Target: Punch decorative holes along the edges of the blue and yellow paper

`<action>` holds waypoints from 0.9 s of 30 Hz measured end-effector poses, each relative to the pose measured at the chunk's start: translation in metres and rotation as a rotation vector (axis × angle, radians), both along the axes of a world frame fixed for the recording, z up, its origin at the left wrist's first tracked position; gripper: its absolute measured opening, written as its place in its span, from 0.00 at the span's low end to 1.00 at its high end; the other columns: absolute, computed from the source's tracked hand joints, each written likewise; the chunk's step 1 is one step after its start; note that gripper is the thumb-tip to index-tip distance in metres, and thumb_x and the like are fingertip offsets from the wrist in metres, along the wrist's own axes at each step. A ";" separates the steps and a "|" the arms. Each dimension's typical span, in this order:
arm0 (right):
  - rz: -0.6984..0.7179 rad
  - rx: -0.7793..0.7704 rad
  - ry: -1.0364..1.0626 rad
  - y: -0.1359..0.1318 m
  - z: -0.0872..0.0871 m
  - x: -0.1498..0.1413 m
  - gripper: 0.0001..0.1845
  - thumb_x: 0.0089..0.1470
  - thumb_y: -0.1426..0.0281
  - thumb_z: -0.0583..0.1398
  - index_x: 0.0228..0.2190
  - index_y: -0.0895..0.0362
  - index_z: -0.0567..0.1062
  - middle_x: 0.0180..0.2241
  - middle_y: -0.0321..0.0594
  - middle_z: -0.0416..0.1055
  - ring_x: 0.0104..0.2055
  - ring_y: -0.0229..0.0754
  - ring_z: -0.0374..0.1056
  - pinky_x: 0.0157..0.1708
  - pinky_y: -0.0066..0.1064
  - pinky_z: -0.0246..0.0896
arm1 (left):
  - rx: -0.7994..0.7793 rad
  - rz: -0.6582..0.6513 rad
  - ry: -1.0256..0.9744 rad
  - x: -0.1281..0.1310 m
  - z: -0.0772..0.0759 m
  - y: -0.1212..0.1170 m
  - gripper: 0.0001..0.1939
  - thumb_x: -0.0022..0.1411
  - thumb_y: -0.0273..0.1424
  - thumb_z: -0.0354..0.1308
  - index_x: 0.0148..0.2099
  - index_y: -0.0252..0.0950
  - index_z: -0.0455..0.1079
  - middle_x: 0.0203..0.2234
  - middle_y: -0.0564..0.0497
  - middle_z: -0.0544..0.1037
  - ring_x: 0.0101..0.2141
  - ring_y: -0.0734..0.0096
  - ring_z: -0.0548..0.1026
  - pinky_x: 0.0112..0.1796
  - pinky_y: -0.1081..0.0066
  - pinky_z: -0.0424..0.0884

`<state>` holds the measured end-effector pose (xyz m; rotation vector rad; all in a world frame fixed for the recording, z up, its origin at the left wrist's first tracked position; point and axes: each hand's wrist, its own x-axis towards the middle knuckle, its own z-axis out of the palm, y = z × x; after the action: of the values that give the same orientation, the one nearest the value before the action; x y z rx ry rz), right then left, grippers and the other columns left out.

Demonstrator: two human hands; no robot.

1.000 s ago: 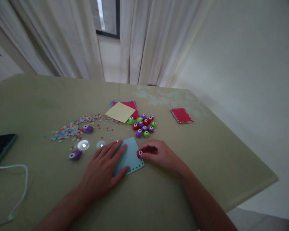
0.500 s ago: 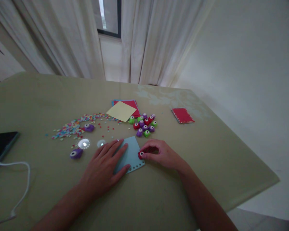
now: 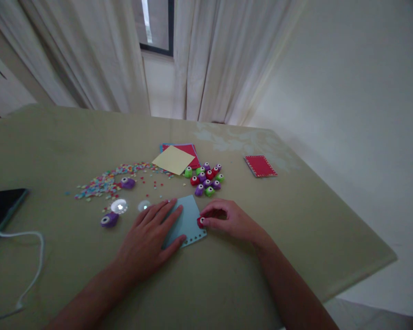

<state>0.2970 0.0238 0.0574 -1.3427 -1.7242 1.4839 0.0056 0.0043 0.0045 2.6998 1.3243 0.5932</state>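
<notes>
A light blue sheet of paper lies on the table with a row of small punched holes along its near edge. My left hand rests flat on it with fingers spread, covering its left part. At the sheet's right edge, my right hand pinches a small red paper punch with an eye-like white button. The punch touches the edge; whether paper is inside its slot is hidden. Beyond my hands stands a cluster of purple, red and green punches.
Two purple punches lie left of my hand, near shiny clear discs. Coloured paper confetti is scattered farther back. Yellow paper overlaps red sheets; a red bordered card lies right. A dark tablet and white cable are left.
The view shifts very slightly. Both hands, the blue sheet and the red punch stay in nearly the same place.
</notes>
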 end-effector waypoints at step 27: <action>0.127 -0.050 -0.172 0.037 -0.001 0.003 0.21 0.49 0.55 0.76 0.26 0.57 0.78 0.23 0.30 0.69 0.26 0.35 0.59 0.27 0.28 0.50 | 0.028 -0.023 -0.117 0.009 0.004 0.003 0.30 0.77 0.47 0.57 0.74 0.41 0.67 0.72 0.41 0.70 0.68 0.44 0.69 0.65 0.42 0.65</action>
<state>0.3001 0.0611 0.0560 -1.4476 -1.9228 1.5280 0.0142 0.0075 0.0088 2.6522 1.2632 0.7604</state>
